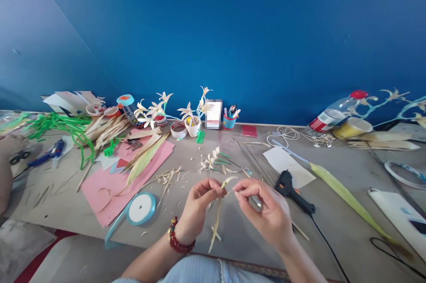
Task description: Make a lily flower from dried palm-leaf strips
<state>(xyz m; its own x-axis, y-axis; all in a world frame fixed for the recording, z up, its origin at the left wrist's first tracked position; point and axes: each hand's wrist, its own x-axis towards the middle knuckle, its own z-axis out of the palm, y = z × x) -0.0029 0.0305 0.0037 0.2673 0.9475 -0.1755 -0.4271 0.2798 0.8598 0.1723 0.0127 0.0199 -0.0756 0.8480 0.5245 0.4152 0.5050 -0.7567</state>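
1. Left hand [207,196]: thumb and fingers pinching pale strip [217,218], which hangs over the near table edge area, in front of the person.
2. Right hand [264,207]: thumb and index fingertips together just beside strip's upper end; can't tell if gripping anything.
3. White cup [193,131], upright, near wall: pale flowers and something yellow inside.
4. Pen cup [229,123], blue and red, right of it: pens, upright.
5. Clear bottle [333,116], red cap, tilted; contents unclear.
6. Yellow cup [349,130] beside bottle; inside not readable.
7. Jar [125,100], orange-and-blue lid, left side; contents too small to tell.
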